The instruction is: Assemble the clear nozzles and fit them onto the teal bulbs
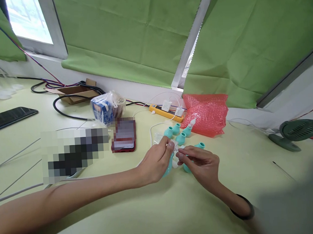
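Observation:
My left hand point(159, 159) is closed around a teal rubber squeeze bulb point(168, 170), whose rounded end shows below the fingers. A clear plastic nozzle piece point(175, 146) sticks out near my left thumb. Close against it, the fingertips of my right hand point(201, 162) pinch a small translucent part point(181, 148), mostly hidden by the fingers. Several more teal bulbs point(181, 139) stand just beyond my hands, and one bulb point(187, 131) carries a clear tip point(192, 122). Beneath the hands lies a whitish piece point(175, 164).
Behind the bulbs are a red bubble-wrap bag point(206, 114) and a yellow power strip point(165, 113) with chargers. A red-cased phone point(124, 135), a bagged blue box point(103, 111) and cables lie leftward. A green fan point(302, 131) stands at right.

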{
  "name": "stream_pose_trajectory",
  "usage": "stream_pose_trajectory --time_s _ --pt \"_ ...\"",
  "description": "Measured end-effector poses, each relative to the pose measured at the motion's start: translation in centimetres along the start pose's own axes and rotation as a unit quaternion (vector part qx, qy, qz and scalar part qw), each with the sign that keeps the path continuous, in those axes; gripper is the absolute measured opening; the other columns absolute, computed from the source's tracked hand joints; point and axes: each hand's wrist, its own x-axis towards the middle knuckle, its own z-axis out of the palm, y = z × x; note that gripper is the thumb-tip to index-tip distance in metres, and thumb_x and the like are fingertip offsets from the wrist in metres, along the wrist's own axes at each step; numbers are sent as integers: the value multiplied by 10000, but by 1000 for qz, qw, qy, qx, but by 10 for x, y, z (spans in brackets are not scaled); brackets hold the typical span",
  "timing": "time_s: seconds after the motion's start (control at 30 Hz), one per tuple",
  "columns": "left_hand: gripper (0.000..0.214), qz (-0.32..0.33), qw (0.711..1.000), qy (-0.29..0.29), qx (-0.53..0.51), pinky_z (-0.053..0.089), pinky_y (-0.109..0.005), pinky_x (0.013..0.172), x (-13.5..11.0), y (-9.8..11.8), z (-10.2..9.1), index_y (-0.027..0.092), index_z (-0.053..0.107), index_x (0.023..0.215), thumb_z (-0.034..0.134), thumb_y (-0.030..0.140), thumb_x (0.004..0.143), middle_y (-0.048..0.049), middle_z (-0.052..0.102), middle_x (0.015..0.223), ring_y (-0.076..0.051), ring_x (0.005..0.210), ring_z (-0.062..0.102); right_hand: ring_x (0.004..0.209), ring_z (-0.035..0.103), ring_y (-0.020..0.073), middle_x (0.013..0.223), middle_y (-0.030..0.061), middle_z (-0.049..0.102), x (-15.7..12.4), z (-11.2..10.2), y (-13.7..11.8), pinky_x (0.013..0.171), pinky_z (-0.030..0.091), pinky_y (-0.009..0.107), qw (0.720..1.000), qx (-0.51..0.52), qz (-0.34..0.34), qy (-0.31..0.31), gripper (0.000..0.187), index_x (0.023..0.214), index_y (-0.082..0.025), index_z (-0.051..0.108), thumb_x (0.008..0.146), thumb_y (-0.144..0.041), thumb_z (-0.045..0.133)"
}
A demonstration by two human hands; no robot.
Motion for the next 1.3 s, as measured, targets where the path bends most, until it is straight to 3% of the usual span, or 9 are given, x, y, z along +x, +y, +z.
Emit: stream_pose_trajectory --time_s 0.23,0.4,0.47,0.63,0.73,0.87,1.03,1.17,1.3 --pt "268 -7 998 -17 55 297 -243 532 -4 -3 2 204 325 769 171 397 871 46 400 602 -119 514 382 427 504 102 529 2 583 1 -3 1 399 449 240 999 -39 -15 -12 83 644 -184 654 651 -114 610" --pt "277 -4 992 -69 -108 328 -220 530 6 -6 -3 184 347 691 247 382 857 38 420 594 -104 543 413 450 503 94 545 0 562 4 -10 4 402 441 216 995 42 62 -62 26 666 -161 605 685 -178 597" --pt "274 -25 967 -135 -216 340 -211 491 11 -5 -6 172 372 684 270 365 848 28 456 561 -100 502 432 423 485 84 528 -2 549 6 -14 4 371 420 204 984 106 114 -89 68 668 -152 590 700 -213 592" --pt "324 -94 857 -309 -401 301 -209 357 18 -4 -13 148 416 678 224 349 846 -3 493 434 -102 329 412 391 430 73 479 -19 493 13 -22 6 323 329 186 944 226 182 -157 154 637 -152 553 686 -288 604" --pt "310 -110 823 -331 -449 293 -209 344 21 -8 -17 157 421 726 201 338 849 -6 509 422 -114 319 422 392 402 76 468 -25 467 19 -26 5 325 312 192 953 201 168 -150 197 624 -162 535 681 -342 591" --pt "312 -112 850 -235 -458 349 -220 420 26 -11 -22 151 435 690 281 385 828 -8 523 446 -112 382 462 494 485 105 578 16 565 26 -31 5 457 414 234 982 -67 54 -166 94 650 -164 575 685 -250 584" --pt "300 -142 903 -111 -390 392 -227 471 28 -8 -21 127 456 627 450 396 761 -5 522 509 -100 429 495 534 531 124 586 14 609 27 -29 19 508 400 235 897 -328 -41 -292 98 639 -163 603 683 -132 522" --pt "276 -103 921 -123 -354 412 -236 490 26 -6 -19 131 456 667 472 394 749 -23 558 572 -119 483 537 581 572 162 617 33 639 26 -28 34 525 392 254 864 -386 -60 -318 126 657 -164 626 677 -108 516" --pt "255 -88 955 -154 -238 367 -199 404 20 -9 -13 140 473 639 498 383 711 33 490 441 -89 370 465 585 578 159 650 47 642 27 -28 29 555 424 262 929 -303 -24 -213 134 719 -156 618 741 -206 496"
